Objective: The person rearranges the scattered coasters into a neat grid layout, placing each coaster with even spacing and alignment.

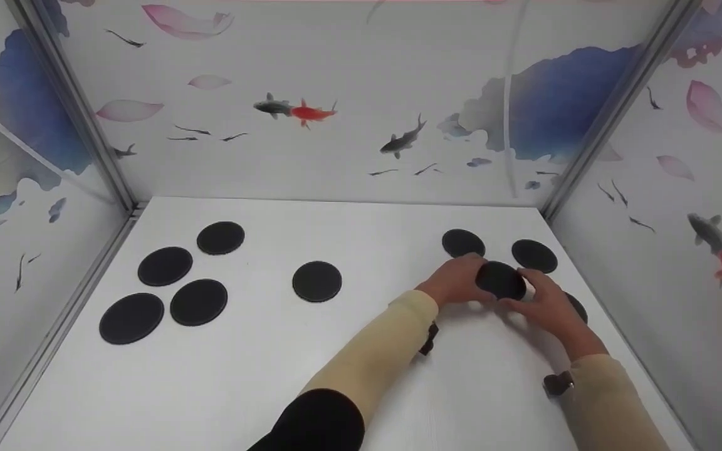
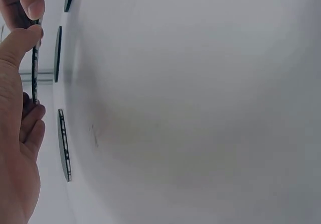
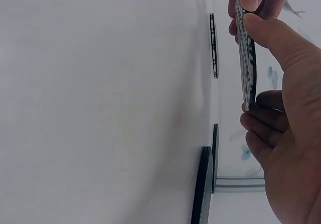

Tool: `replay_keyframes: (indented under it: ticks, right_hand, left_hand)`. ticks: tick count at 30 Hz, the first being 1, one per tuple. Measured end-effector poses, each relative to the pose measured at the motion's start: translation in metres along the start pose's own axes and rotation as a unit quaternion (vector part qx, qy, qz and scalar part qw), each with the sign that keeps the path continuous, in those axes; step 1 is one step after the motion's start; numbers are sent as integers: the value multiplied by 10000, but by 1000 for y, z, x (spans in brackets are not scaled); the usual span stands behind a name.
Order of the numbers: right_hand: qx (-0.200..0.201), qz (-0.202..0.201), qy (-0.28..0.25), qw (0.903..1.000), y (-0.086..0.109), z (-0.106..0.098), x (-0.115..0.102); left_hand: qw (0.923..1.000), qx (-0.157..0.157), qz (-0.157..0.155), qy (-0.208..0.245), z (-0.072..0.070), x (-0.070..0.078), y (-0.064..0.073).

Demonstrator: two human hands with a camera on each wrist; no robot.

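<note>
Both hands hold one round black coaster by its edges, raised over the white table at the right side. My left hand grips its left edge and my right hand its right edge, with the thumbs meeting at the near rim. Seen edge-on in the right wrist view, the held coaster shows a pale striped face. Close behind the hands lie two more black coasters, one at the back and another to its right. A third coaster is partly hidden by the right hand.
One black coaster lies near the middle of the white table. Several more, including a coaster at the near left, are spread on the left side. Printed walls with metal corner posts enclose the back and sides.
</note>
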State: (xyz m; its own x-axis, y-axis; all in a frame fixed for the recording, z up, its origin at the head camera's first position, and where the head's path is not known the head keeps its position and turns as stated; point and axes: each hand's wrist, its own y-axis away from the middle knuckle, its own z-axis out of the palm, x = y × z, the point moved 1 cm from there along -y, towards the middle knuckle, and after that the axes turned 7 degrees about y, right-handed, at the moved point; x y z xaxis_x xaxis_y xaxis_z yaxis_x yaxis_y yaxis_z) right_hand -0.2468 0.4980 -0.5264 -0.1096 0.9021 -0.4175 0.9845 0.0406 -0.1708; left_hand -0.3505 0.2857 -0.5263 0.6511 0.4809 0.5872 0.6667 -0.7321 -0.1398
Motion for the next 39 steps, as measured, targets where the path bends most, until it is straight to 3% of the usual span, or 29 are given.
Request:
replay_keyframes:
  ticks: [8,18,28,32,39]
  right_hand:
    - [191,-168,-48,9997,-8,6,-10]
    - [495,-524,-153,9973,-20,17,-26]
    - [368,-486,-178,9980,-25,25,-50]
    - [328,-448,-167,9983,-29,30,-59]
    - [509,-722,-353,9955,-33,42,-74]
  left_hand:
    - [9991,-54,-85,-405,-15,-5,5]
    - [9982,57,-37,-592,-33,-16,17]
    - [9970,92,104,-767,-47,-33,37]
    - [9971,135,201,-721,-55,-40,45]
    - [9980,252,244,-517,-62,-51,60]
